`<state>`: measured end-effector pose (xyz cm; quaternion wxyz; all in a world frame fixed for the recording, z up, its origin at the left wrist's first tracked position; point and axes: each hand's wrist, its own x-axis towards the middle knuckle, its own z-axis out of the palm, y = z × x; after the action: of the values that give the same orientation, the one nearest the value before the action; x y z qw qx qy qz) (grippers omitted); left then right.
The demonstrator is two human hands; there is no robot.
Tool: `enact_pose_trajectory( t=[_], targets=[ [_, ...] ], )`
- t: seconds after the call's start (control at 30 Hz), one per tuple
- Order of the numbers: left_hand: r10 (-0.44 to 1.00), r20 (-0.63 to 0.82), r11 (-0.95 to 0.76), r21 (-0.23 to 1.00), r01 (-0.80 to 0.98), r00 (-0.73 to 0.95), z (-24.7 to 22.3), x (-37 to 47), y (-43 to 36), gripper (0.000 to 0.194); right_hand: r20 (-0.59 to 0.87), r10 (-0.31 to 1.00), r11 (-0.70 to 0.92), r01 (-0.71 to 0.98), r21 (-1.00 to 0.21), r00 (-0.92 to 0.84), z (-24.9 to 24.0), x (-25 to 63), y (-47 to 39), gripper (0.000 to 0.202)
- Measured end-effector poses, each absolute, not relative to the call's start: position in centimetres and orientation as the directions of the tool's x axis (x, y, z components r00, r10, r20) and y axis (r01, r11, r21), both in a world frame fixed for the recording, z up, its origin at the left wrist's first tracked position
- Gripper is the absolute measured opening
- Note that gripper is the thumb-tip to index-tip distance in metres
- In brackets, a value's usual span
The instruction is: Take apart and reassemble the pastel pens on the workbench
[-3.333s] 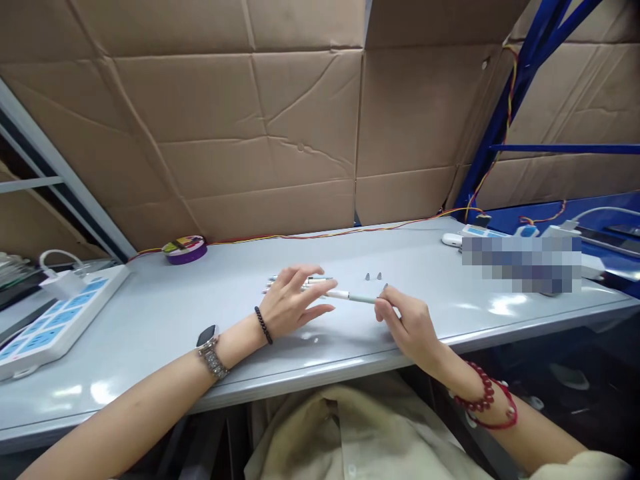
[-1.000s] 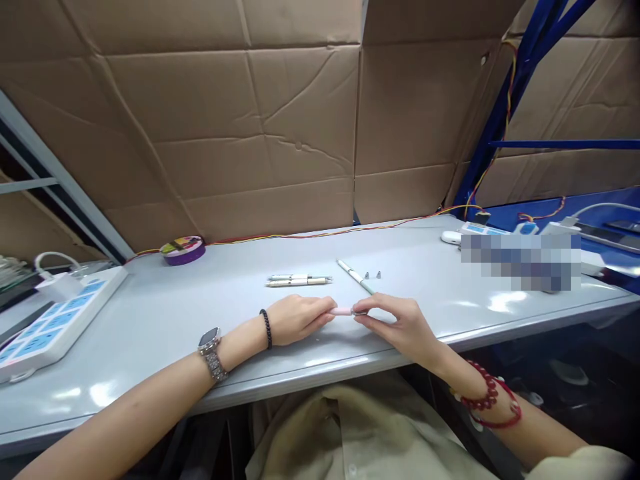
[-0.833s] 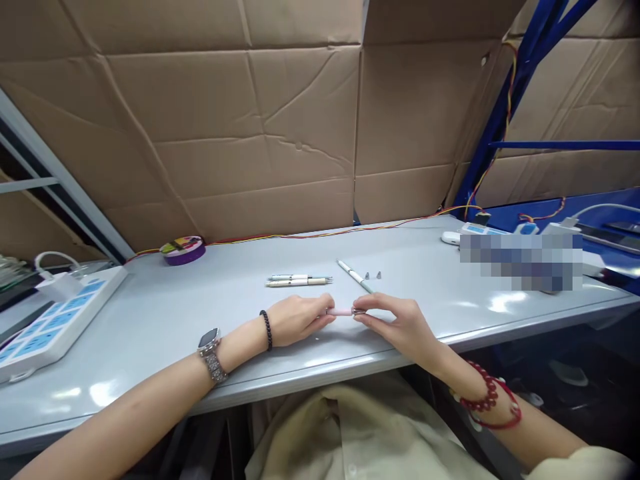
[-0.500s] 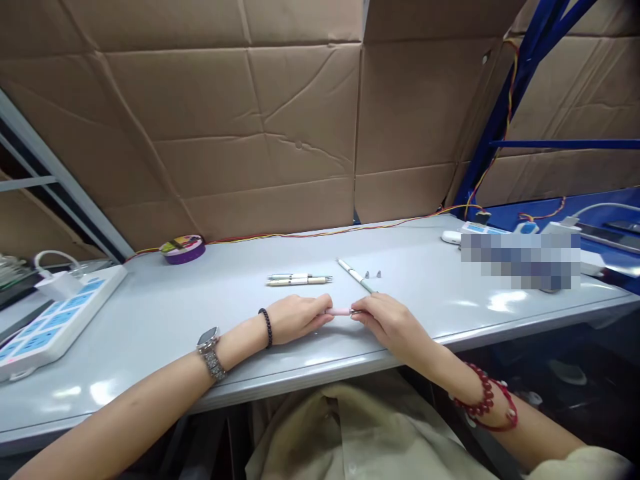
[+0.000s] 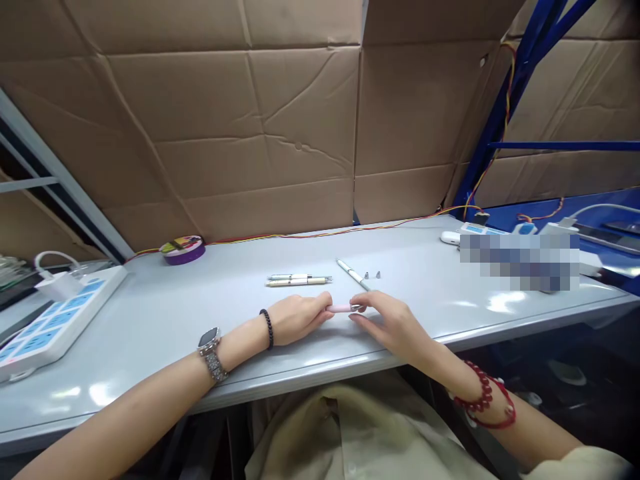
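Near the table's front edge, my left hand point(image 5: 303, 316) pinches a pink pen point(image 5: 341, 309) between thumb and fingers. The pen lies level, its silver end pointing right. At that end is my right hand point(image 5: 393, 321), thumb and forefinger spread apart, the forefinger by the metal part. Just behind the right hand a white and pale green pen point(image 5: 351, 273) lies slanted, its near end close to the fingers. Two small metal cone tips point(image 5: 373, 275) stand beside it. Farther left, a cream pen point(image 5: 296, 282) and a light blue and white pen point(image 5: 293, 276) lie side by side.
A purple tape roll point(image 5: 183, 251) sits at the back left. White power strips with blue sockets point(image 5: 65, 317) lie at the left and back right. Thin red and yellow wires point(image 5: 300, 235) run along the cardboard wall point(image 5: 225, 120). A blurred patch covers items at the right.
My right thumb has come away from the pink pen's silver end, opening a gap below the forefinger. My left hand keeps its grip in the same place.
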<state>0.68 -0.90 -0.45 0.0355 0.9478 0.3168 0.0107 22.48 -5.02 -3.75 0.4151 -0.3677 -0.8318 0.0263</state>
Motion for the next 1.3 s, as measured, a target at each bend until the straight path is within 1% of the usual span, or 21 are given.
enact_pose_trajectory(
  t=[0.07,0.13,0.2,0.33,0.4,0.5,0.57,0.7,0.87,1.0,1.17,1.23,1.3],
  targets=[
    [0.601,-0.014,-0.797,0.065,0.600,0.799,-0.4,0.7,-1.0,0.021,0.687,0.613,0.747,0.568,-0.344,-0.390,-4.0,22.6,-4.9,0.010],
    [0.597,-0.027,-0.800,0.055,0.597,0.802,-0.4,0.7,-1.0,0.021,0.694,0.597,0.755,0.575,-0.315,-0.404,-4.1,22.7,-4.9,0.013],
    [0.592,-0.038,-0.804,0.046,0.593,0.805,-0.4,0.8,-1.1,0.021,0.673,0.603,0.745,0.604,-0.283,-0.429,-4.0,22.8,-5.0,0.020],
    [0.580,-0.054,-0.813,0.028,0.582,0.813,-0.4,1.0,-1.1,0.021,0.575,0.665,0.695,0.677,-0.242,-0.478,-3.5,22.7,-5.4,0.043],
    [0.584,-0.049,-0.810,0.024,0.586,0.810,-0.4,1.0,-1.0,0.022,0.564,0.678,0.687,0.679,-0.259,-0.471,-3.2,22.6,-5.4,0.039],
    [0.596,-0.031,-0.802,0.027,0.597,0.802,-0.5,0.8,-0.9,0.021,0.611,0.670,0.700,0.633,-0.331,-0.421,-3.2,22.6,-5.3,0.029],
    [0.597,-0.025,-0.801,0.027,0.598,0.802,-0.5,0.8,-0.8,0.021,0.631,0.662,0.705,0.621,-0.342,-0.404,-3.3,22.6,-5.2,0.024],
    [0.585,-0.033,-0.810,0.030,0.586,0.811,-0.5,0.8,-0.8,0.020,0.560,0.695,0.673,0.682,-0.285,-0.451,-3.2,22.6,-5.2,0.041],
    [0.594,-0.028,-0.804,0.031,0.594,0.804,-0.5,0.8,-0.8,0.021,0.552,0.715,0.655,0.687,-0.315,-0.429,-3.0,22.5,-5.4,0.030],
    [0.595,-0.029,-0.802,0.029,0.596,0.803,-0.5,0.6,-0.6,0.022,0.525,0.718,0.654,0.701,-0.284,-0.457,-3.2,22.5,-5.2,0.045],
    [0.582,-0.036,-0.813,0.015,0.582,0.813,-0.4,0.8,-0.9,0.022,0.472,0.718,0.664,0.708,-0.240,-0.512,-3.2,22.5,-5.2,0.057],
    [0.573,-0.036,-0.819,0.008,0.573,0.819,-0.3,0.9,-1.0,0.020,0.479,0.719,0.661,0.710,-0.243,-0.504,-3.0,22.5,-5.3,0.053],
    [0.567,-0.033,-0.823,-0.001,0.567,0.823,-0.3,0.9,-1.0,0.019,0.522,0.707,0.669,0.689,-0.278,-0.476,-2.9,22.4,-5.4,0.039]
  ],
)
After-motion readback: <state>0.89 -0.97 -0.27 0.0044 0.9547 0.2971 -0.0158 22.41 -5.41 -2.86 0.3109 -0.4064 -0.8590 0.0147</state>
